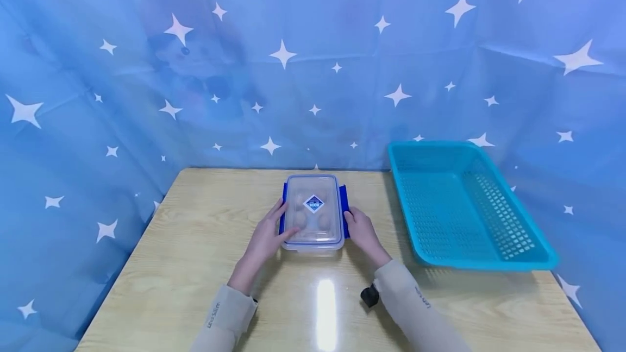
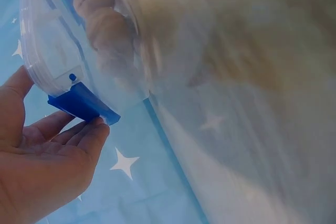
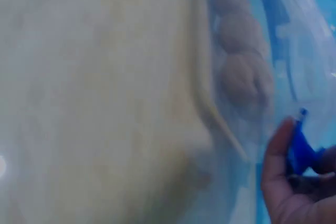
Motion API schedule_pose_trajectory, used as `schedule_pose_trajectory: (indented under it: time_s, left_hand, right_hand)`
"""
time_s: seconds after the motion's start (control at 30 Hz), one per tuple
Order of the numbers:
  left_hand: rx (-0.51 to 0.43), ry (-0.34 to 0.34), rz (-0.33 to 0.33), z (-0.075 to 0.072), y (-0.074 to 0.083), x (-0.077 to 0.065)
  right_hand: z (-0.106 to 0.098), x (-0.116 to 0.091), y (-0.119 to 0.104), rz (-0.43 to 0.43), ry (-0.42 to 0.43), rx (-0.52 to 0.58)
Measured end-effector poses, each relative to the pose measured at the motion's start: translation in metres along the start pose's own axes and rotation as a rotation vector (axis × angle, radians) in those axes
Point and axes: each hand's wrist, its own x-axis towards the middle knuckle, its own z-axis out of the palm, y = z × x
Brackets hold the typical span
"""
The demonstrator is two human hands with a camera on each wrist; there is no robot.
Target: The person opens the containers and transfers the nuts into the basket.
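Observation:
A clear plastic food container point(image 1: 318, 230) with a blue seal and blue side clips sits on the table in the head view. Several round brownish things point(image 3: 244, 77) show through its wall. My left hand point(image 1: 266, 235) grips the container's left side, thumb over the lid. In the left wrist view its fingertips lie against the blue left clip point(image 2: 81, 103), which stands out from the wall. On the other side my right hand point(image 1: 363, 230) pinches the right clip point(image 3: 299, 148) between thumb and finger. That clip is swung outward too.
A turquoise perforated plastic basket point(image 1: 442, 202) stands at the right of the wooden table point(image 1: 195, 254). Blue cloth point(image 1: 342, 91) with white stars hangs behind and at the sides. A small black object point(image 1: 369, 295) shows at the right cuff.

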Motion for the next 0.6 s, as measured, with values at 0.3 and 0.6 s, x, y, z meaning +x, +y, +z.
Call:
schedule_pose_trajectory:
  time_s: [0.3, 0.6]
  left_hand:
    - [-0.019, 0.004, -0.01, -0.002, 0.001, 0.001]
    - [-0.026, 0.016, -0.006, 0.0, 0.002, 0.002]
  right_hand:
    - [-0.005, 0.002, 0.002, -0.032, 0.041, -0.012]
    - [-0.012, -0.012, -0.006, -0.097, -0.048, 0.114]
